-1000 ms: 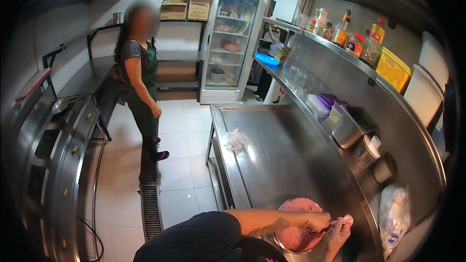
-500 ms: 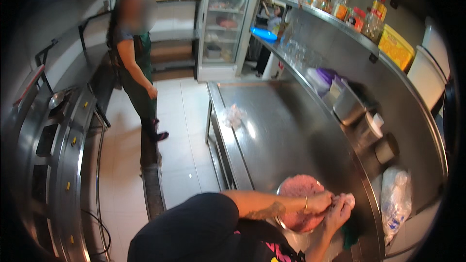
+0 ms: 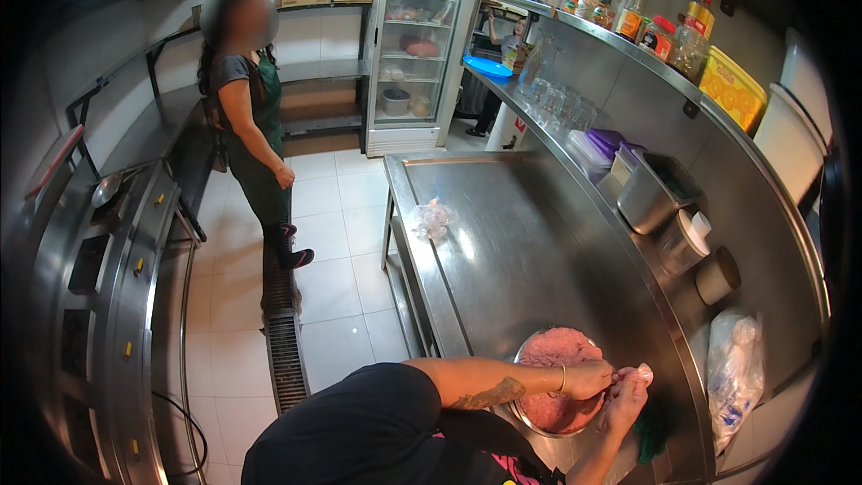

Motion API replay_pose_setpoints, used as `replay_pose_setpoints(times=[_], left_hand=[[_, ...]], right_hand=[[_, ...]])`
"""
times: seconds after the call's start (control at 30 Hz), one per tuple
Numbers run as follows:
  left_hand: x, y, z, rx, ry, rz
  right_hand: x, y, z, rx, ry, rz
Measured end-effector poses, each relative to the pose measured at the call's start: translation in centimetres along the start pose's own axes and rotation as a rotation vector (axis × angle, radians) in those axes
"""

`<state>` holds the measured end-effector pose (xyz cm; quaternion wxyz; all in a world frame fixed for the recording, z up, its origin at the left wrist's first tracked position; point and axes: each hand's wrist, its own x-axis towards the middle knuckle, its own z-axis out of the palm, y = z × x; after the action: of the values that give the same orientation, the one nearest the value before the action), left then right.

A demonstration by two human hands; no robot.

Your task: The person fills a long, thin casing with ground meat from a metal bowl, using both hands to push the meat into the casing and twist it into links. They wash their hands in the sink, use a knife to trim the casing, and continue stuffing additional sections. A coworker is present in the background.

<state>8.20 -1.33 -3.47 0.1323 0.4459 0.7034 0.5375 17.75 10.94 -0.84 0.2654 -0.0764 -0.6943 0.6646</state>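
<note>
A round metal bowl (image 3: 575, 434) full of pink ground meat (image 3: 549, 349) stands on the steel table close to my body. Reaching across the bowl, my left hand (image 3: 588, 380) is closed, its fingertips pinched together beside my right hand. My right hand (image 3: 623, 404) curls just past the bowl's right rim, gripping a small whitish-pink lump (image 3: 646, 373) that sticks out above its fingers. Whether that lump is meat or wrapped in plastic, I cannot make out. Anything between my left fingertips is too small to name.
The steel table (image 3: 503, 242) carries a crumpled clear plastic bag (image 3: 435, 220). On the right, a shelf (image 3: 593, 157) holds glasses, a metal container (image 3: 660, 193) and tubs. A person in a green apron (image 3: 260, 108) stands left, near a glass-door fridge (image 3: 417, 45). Stove at far left (image 3: 126, 278).
My hands stay beside the bowl with little movement. The whole view shifts slightly and is sharper now. The standing person keeps the same place.
</note>
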Motion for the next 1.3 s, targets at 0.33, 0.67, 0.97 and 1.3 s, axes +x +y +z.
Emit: replay_pose_setpoints(times=[0.33, 0.67, 0.97, 1.3], left_hand=[[3.8, -3.8, 3.1, -0.12, 0.031, 0.29], [2.0, -5.0, -0.8, -0.318, -0.219, 0.068], [1.4, 0.1, -2.9, -0.628, -0.306, -0.402], [1.1, 0.1, -3.7, -0.447, -0.286, -0.327]], right_hand=[[1.2, -1.7, 0.4, 0.229, 0.187, -0.059], [1.8, -2.7, 2.2, 0.188, 0.161, 0.037], [2.1, -2.8, 1.1, 0.228, 0.128, 0.034], [2.4, -2.7, 1.4, 0.331, 0.152, 0.121]])
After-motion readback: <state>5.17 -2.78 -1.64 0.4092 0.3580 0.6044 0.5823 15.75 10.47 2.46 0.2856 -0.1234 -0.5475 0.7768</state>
